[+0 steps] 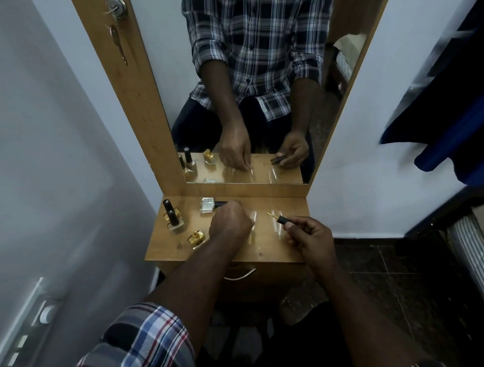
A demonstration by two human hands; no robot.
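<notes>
On the left wall, near: a switch panel (22,336). Higher and farther, stuck in the lock of the wooden frame: a key (116,8).

Standing at the left edge of the tabletop (165,250): two black-capped bottles (173,221), close together, one behind the other. Just right of them and nearer: an open gold bottle (196,238), uncapped. Farther back, lying on its side with the dark cap pointing right: a clear bottle (208,205), its cap end running in behind the knuckles.

Reaching in over the middle of the top: the left hand (230,222), knuckles up, fingers curled down onto a clear sheet (267,234) lying flat on the right half of the top. Cannot tell whether pinching the sheet or only pressing it.

Right of that, gripped by its black cap between the thumb and curled fingers of the right hand (310,236): a polish brush (277,218), gold tip pointing far and left, over the sheet, apart from the left hand.

Behind, repeating both hands and the bottles: the mirror (255,67). At far right, hanging: a dark blue cloth (459,110).
</notes>
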